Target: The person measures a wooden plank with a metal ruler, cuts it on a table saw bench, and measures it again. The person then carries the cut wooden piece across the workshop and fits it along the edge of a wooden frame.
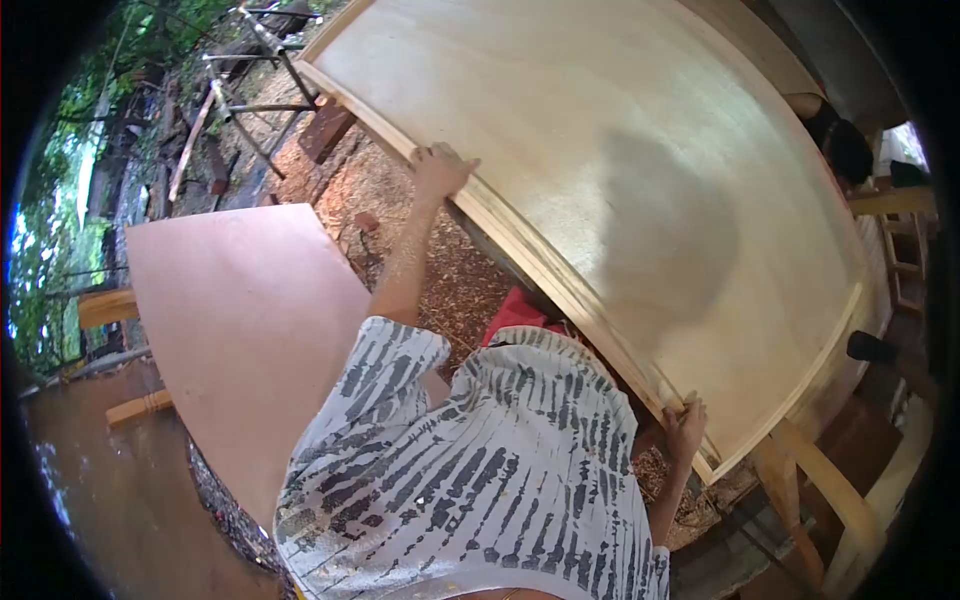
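A large pale plywood panel (500, 110) lies before me, framed along its borders by thin wooden strips. My left hand (443, 170) is closed over the near edge, its fingers curled across the wooden strip (545, 262). Further right along this edge, close to the panel's corner, my right hand (686, 425) grips the same strip with thumb and fingers. Two strips seem to run side by side between my hands. The undersides of both hands' grips are hidden. A head-shaped shadow falls on the panel.
A pinkish plywood sheet (240, 310) lies to my left on wooden supports (140, 407). Wood shavings (460, 270) cover the ground. A metal frame (262, 90) stands at the upper left. Another person (848, 150) is partly visible at the right, beyond the panel. Timber legs (825, 480) stand lower right.
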A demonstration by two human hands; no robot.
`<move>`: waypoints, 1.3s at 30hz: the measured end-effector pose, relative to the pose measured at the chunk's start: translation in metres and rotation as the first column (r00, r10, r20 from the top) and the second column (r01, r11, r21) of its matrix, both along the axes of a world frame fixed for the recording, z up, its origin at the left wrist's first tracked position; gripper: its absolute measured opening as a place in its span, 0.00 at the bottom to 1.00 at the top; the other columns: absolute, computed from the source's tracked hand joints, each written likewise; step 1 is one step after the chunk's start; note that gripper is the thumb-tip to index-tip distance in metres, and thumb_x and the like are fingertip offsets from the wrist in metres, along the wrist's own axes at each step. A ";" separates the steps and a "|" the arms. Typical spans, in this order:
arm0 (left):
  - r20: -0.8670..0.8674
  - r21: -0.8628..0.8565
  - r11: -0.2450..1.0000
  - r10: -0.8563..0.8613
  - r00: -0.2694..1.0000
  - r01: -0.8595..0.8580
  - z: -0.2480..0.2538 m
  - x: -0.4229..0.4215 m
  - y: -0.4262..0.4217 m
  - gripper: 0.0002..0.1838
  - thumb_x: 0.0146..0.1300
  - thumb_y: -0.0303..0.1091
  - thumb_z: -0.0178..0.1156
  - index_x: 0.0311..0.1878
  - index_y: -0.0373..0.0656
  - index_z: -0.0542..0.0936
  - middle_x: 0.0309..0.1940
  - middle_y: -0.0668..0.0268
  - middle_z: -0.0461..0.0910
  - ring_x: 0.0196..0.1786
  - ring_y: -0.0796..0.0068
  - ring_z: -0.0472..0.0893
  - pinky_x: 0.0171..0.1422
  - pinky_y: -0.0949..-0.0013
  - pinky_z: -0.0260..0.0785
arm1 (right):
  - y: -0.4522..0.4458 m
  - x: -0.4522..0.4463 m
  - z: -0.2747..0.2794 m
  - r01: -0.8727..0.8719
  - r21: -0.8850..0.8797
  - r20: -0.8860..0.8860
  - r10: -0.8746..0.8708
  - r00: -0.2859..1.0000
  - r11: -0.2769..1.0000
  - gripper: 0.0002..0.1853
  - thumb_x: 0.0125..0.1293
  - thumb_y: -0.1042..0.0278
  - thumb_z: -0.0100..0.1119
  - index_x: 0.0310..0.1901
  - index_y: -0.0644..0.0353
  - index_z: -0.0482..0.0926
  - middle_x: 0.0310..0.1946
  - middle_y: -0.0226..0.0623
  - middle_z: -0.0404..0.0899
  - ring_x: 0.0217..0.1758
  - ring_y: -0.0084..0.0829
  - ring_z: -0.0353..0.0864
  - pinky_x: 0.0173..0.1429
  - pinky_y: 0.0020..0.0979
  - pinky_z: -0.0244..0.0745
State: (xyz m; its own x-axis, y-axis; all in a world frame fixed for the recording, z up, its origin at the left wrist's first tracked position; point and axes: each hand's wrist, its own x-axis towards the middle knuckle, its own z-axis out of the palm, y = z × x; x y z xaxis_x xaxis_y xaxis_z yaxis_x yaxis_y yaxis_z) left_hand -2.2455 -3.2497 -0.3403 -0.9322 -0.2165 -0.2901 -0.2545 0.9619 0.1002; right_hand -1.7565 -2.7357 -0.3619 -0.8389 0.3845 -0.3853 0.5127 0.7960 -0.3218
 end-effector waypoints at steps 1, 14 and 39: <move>0.035 -0.005 1.000 0.014 0.999 -0.014 0.001 -0.005 0.000 0.51 0.63 0.67 0.64 0.74 0.31 0.66 0.76 0.41 0.61 0.83 0.42 0.50 0.83 0.35 0.45 | 0.004 0.004 -0.009 -0.050 0.021 -0.064 0.052 0.997 0.999 0.42 0.61 0.51 0.74 0.72 0.66 0.69 0.59 0.57 0.76 0.61 0.61 0.72 0.68 0.55 0.65; -0.468 0.462 0.863 0.040 0.883 0.206 -0.078 -0.035 -0.089 0.34 0.56 0.44 0.73 0.63 0.40 0.73 0.57 0.50 0.80 0.67 0.44 0.67 0.72 0.45 0.61 | -0.001 -0.019 -0.014 0.033 -0.138 -0.236 -0.065 0.970 0.990 0.29 0.53 0.65 0.81 0.56 0.64 0.83 0.57 0.51 0.80 0.63 0.54 0.76 0.67 0.47 0.72; -0.015 0.055 0.759 -0.649 0.760 0.649 -0.023 -0.056 -0.023 0.28 0.48 0.60 0.78 0.50 0.60 0.83 0.53 0.72 0.79 0.70 0.58 0.72 0.68 0.20 0.49 | -0.142 -0.232 -0.041 -0.246 -0.596 -0.382 0.000 0.924 0.764 0.19 0.60 0.75 0.75 0.52 0.66 0.83 0.55 0.43 0.77 0.53 0.38 0.82 0.52 0.34 0.88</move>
State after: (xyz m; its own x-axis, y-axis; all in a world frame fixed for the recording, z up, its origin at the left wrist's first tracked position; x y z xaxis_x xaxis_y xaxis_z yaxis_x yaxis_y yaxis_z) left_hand -2.3018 -3.2724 -0.3635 -0.8422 0.4562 -0.2873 0.4283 0.8898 0.1573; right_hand -1.9889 -2.8781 -0.4028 -0.9825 0.0456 -0.1804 0.1834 0.4008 -0.8976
